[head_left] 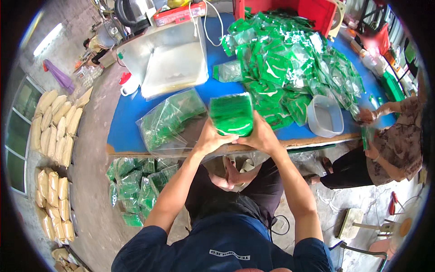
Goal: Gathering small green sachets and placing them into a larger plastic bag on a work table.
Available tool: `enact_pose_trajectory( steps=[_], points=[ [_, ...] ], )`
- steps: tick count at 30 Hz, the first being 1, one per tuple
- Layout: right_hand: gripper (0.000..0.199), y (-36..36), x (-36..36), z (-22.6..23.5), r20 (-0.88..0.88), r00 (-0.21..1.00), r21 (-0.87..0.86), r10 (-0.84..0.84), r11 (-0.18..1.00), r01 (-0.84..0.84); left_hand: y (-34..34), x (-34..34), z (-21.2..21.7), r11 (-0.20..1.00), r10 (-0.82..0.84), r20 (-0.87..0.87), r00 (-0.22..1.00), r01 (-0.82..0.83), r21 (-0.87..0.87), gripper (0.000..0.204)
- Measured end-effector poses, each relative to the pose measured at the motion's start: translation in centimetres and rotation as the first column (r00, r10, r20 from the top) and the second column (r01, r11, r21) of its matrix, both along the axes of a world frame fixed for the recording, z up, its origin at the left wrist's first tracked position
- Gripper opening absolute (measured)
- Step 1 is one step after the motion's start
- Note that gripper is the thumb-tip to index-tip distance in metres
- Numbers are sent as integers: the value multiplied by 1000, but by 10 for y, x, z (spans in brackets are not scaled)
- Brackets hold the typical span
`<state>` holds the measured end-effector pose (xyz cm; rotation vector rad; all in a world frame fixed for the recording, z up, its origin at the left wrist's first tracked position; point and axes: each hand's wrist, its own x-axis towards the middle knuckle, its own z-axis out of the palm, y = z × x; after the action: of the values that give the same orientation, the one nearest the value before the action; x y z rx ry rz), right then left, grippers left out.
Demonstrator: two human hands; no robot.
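Note:
Between my two hands, above the table's front edge, is a thick stack of green packets [232, 113]. My left hand [214, 137] is closed on the stack's left side and my right hand [262, 136] on its right, with the thumbs meeting at the near edge. Just left of the stack lies a clear plastic bag [170, 120] with more green packets inside. Behind and to the right spreads a large heap of loose green and clear packets [276, 63] on the blue table [127, 118].
A pile of clear plastic sheets [174, 68], a white and red cup [129, 84] and a clear tub [325, 115] stand on the table. Filled green bags [136, 186] lie on the floor at left. A co-worker [394, 145] handles packets at right.

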<state>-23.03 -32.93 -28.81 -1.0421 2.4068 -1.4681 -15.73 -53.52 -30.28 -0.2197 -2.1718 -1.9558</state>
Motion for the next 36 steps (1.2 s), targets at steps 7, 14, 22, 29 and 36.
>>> enact_pose_trajectory(
  steps=[7, 14, 22, 29, 36],
  points=[
    [131, -13, 67, 29, 378, 908, -759, 182, 622, 192, 42, 29, 43, 727, -5, 39, 999, -23, 686, 71],
    [106, -8, 87, 23, 309, 945, -521, -104, 813, 259, 57, 37, 45, 469, 344, 15, 939, -186, 863, 54],
    [108, -12, 97, 36, -9, 958, -518, -286, 821, 240, 74, 34, 64, 528, 597, -13, 802, -381, 759, 64],
    [88, 49, 67, 32, 555, 832, -575, 8, 727, 376, -24, 125, 66, 301, 585, -406, 702, -652, -696, 85],
    [73, -13, 84, 38, 840, 380, -310, 388, 917, -252, -69, 133, 65, 392, 506, -513, 693, -715, -580, 22]
  ],
)
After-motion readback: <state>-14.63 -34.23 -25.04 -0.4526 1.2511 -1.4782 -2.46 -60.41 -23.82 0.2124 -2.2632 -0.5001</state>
